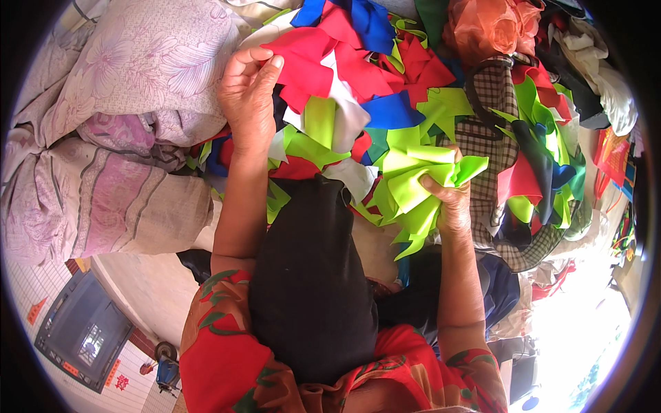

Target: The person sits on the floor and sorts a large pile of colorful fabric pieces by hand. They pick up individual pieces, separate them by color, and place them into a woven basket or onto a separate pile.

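Observation:
My left hand (pixel 249 96) is raised at the edge of a heap of fabric scraps. Its thumb and fingers pinch the corner of a red fabric scrap (pixel 303 60), which spreads rightward over the pile. A gathered bunch of lime green fabric scraps (pixel 413 180) is gripped in my right hand (pixel 452 199), the thumb lying across the folds. Between both hands lie loose scraps in red, white, blue (pixel 394 110) and green, many with pointed ends. A black cloth (pixel 313 289) covers my lap below the heap.
Pale floral-patterned bundles (pixel 165 62) crowd the left side. On the right, a checked cloth bag (pixel 482 96) lies among more scraps, with an orange plastic bag (pixel 492 27) behind it. A dark doorway (pixel 84 330) and a parked vehicle (pixel 167 372) appear at lower left.

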`<state>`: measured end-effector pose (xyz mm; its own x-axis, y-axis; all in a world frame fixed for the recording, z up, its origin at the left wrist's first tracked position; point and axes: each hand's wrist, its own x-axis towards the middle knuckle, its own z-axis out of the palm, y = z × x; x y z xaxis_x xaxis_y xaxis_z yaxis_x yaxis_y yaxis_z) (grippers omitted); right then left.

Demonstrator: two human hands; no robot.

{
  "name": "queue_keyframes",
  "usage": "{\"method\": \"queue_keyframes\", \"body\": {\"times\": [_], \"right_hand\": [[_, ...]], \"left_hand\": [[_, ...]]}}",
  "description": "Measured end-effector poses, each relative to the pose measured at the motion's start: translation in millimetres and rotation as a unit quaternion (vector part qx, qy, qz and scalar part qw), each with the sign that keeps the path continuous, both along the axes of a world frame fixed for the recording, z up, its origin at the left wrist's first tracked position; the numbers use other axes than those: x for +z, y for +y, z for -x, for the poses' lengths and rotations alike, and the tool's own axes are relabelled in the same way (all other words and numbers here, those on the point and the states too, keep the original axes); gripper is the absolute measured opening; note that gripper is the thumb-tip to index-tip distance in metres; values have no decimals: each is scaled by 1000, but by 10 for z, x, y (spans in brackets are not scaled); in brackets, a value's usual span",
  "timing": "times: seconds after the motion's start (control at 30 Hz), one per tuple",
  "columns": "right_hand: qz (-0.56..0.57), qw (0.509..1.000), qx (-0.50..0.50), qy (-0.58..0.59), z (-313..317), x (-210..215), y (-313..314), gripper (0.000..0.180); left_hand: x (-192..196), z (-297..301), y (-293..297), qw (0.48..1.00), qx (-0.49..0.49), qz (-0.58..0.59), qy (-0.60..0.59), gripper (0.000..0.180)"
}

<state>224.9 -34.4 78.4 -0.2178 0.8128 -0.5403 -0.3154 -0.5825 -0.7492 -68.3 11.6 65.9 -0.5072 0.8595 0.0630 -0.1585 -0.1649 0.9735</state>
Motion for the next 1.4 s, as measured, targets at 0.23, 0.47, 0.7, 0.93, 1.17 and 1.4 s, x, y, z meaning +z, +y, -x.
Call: {"method": "queue_keyframes", "body": {"times": [0.23,0.47,0.7,0.93,1.17,1.4], "right_hand": [[46,992,107,-38,59,-36,-8,65],[64,996,58,-27,118,19,-55,53],[37,975,216,-42,100,40,-51,49],[52,971,230,-29,121,-41,-77,53],[84,982,166,8,103,66,-8,46],[102,984,148,14,104,68,-12,54]], "left_hand": [[-10,-38,31,992,14,-12,125,28],[118,-241,139,813,84,5,576,38],[-10,-744,420,804,-100,-73,582,39],[-931,-715,963,592,-135,34,794,40],[-1001,-435,1029,823,-78,14,562,16],[-535,-278,654,990,-101,67,-78,17]]}}
